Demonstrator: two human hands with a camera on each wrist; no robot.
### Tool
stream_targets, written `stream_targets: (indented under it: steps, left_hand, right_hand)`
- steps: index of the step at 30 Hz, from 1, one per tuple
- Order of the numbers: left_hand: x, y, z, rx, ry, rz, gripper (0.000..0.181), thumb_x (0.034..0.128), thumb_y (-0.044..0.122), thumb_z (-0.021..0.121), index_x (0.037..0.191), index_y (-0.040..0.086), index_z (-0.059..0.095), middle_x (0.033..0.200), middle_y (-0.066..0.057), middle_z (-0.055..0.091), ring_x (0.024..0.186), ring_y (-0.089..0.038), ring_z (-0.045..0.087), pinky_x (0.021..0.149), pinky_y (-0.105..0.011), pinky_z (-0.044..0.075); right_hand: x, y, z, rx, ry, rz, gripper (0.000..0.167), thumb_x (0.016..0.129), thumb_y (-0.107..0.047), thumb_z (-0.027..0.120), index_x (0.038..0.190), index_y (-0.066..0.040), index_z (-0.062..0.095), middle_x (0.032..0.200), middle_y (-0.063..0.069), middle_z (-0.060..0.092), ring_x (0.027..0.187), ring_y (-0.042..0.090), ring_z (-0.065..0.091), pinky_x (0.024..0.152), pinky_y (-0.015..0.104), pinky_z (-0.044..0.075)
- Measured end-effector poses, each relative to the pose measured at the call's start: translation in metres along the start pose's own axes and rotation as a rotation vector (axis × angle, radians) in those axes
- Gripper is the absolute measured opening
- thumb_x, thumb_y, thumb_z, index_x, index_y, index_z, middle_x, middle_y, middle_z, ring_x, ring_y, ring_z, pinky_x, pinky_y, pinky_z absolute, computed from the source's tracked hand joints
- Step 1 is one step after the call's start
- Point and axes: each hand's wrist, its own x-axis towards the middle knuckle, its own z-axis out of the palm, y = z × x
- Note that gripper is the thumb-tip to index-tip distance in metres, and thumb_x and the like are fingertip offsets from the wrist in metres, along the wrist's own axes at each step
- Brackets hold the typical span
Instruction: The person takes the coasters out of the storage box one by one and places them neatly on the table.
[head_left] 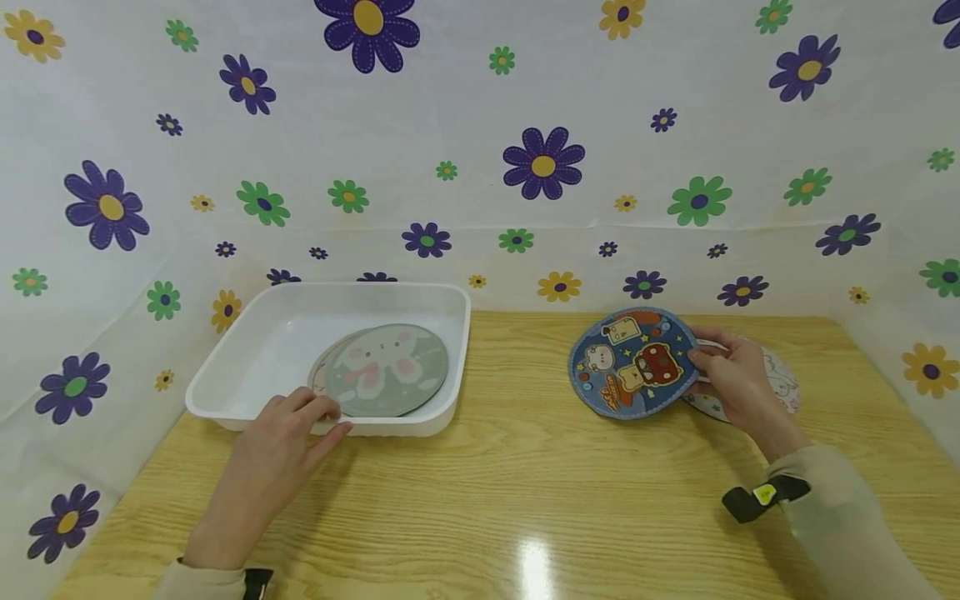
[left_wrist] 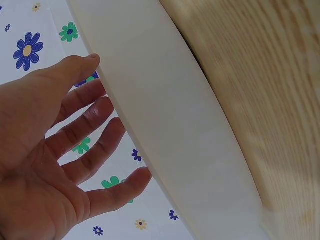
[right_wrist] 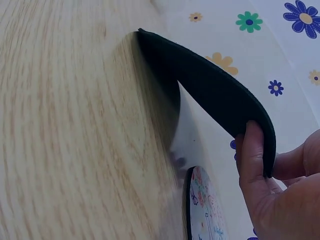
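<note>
A round blue pad with cartoon figures (head_left: 632,363) is pinched at its right edge by my right hand (head_left: 738,385). The right wrist view shows its dark underside (right_wrist: 215,87), tilted and slightly bent, between the thumb and fingers of the right hand (right_wrist: 280,185). Under that hand lies a white patterned round pad (head_left: 782,379), partly hidden. My left hand (head_left: 273,458) rests its loosely bent fingers on the near rim of a white tray (head_left: 405,427); in the left wrist view the fingertips of the left hand (left_wrist: 75,130) touch the tray edge (left_wrist: 165,120).
Inside the tray a grey-green round pad with a rabbit (head_left: 390,371) overlaps another round pad (head_left: 319,379) at its left. The tray stands at the left on a wooden table (head_left: 525,467). A white cloth with printed flowers (head_left: 480,108) hangs behind and at both sides.
</note>
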Motion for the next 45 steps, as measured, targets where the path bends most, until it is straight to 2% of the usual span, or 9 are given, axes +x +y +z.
stream_targets:
  steps: [5,11,16,19,24,31,36,40,45]
  left_hand:
    - [-0.002,-0.002,0.000,0.000,0.005,0.006,0.014,0.0879,0.022,0.082,0.091,0.015,0.071,0.094,-0.003,0.068,0.081,-0.026,0.061,0.061,-0.040,0.055]
    - [-0.002,-0.002,-0.002,-0.006,-0.023,-0.013,0.014,0.0895,0.024,0.080,0.092,0.014,0.071,0.096,-0.004,0.068,0.083,-0.027,0.062,0.063,-0.041,0.057]
    - [-0.003,-0.002,-0.002,-0.012,-0.036,-0.024,0.014,0.0897,0.023,0.080,0.094,0.013,0.072,0.097,-0.006,0.069,0.085,-0.029,0.063,0.066,-0.044,0.058]
    - [-0.005,0.000,-0.002,-0.010,-0.030,-0.024,0.014,0.0894,0.023,0.080,0.094,0.012,0.072,0.097,-0.007,0.069,0.084,-0.028,0.062,0.065,-0.043,0.058]
    - [-0.009,0.004,0.000,-0.004,-0.007,-0.016,0.014,0.0890,0.022,0.081,0.092,0.013,0.071,0.096,-0.006,0.068,0.084,-0.029,0.062,0.062,-0.043,0.057]
    - [-0.015,0.007,0.000,0.004,-0.013,-0.030,0.015,0.0890,0.023,0.081,0.094,0.013,0.072,0.098,-0.006,0.069,0.085,-0.029,0.063,0.067,-0.044,0.058]
    - [-0.015,0.007,0.000,0.004,-0.022,-0.035,0.014,0.0897,0.023,0.080,0.095,0.013,0.072,0.098,-0.006,0.069,0.085,-0.029,0.062,0.069,-0.044,0.059]
    - [-0.016,0.008,0.001,0.015,-0.003,-0.022,0.014,0.0891,0.023,0.081,0.093,0.012,0.072,0.096,-0.006,0.069,0.084,-0.028,0.062,0.068,-0.043,0.059]
    - [-0.016,0.008,0.000,0.011,-0.016,-0.034,0.014,0.0897,0.023,0.080,0.093,0.013,0.071,0.097,-0.006,0.069,0.084,-0.028,0.061,0.068,-0.043,0.059]
  right_hand:
    - [-0.001,0.003,0.002,-0.042,0.010,0.005,0.047,0.108,-0.009,0.046,0.154,0.000,0.039,0.108,-0.004,0.058,0.083,-0.001,0.065,0.071,0.024,0.061]
    - [-0.001,0.007,0.002,-0.066,0.014,0.005,0.048,0.108,-0.009,0.046,0.154,0.000,0.039,0.106,-0.004,0.059,0.079,0.000,0.066,0.068,0.025,0.061]
    - [0.000,0.009,0.003,-0.097,0.021,0.004,0.048,0.108,-0.008,0.046,0.154,0.000,0.039,0.118,0.008,0.059,0.079,0.000,0.066,0.068,0.026,0.061]
    - [0.000,0.010,0.003,-0.111,0.018,0.002,0.047,0.108,-0.008,0.045,0.154,0.000,0.039,0.119,0.010,0.058,0.079,0.000,0.065,0.069,0.026,0.061]
    - [-0.001,0.013,0.001,-0.099,-0.010,0.004,0.047,0.108,-0.007,0.045,0.154,0.002,0.037,0.117,0.009,0.057,0.079,-0.001,0.066,0.070,0.026,0.062]
    - [0.001,0.017,0.006,-0.044,-0.057,0.038,0.051,0.107,-0.005,0.047,0.156,0.003,0.033,0.122,0.011,0.058,0.080,0.000,0.066,0.073,0.023,0.061]
    - [0.001,0.015,0.014,-0.020,-0.079,0.050,0.053,0.106,-0.005,0.046,0.157,0.002,0.031,0.130,0.018,0.054,0.083,0.001,0.065,0.075,0.023,0.061]
    - [0.002,0.012,0.021,-0.005,-0.081,0.064,0.054,0.107,-0.006,0.044,0.158,0.000,0.029,0.141,0.025,0.049,0.082,0.001,0.065,0.076,0.022,0.061]
    - [0.005,0.009,0.028,0.009,-0.080,0.072,0.054,0.106,-0.004,0.045,0.157,0.002,0.029,0.141,0.027,0.049,0.081,0.002,0.065,0.075,0.022,0.061]
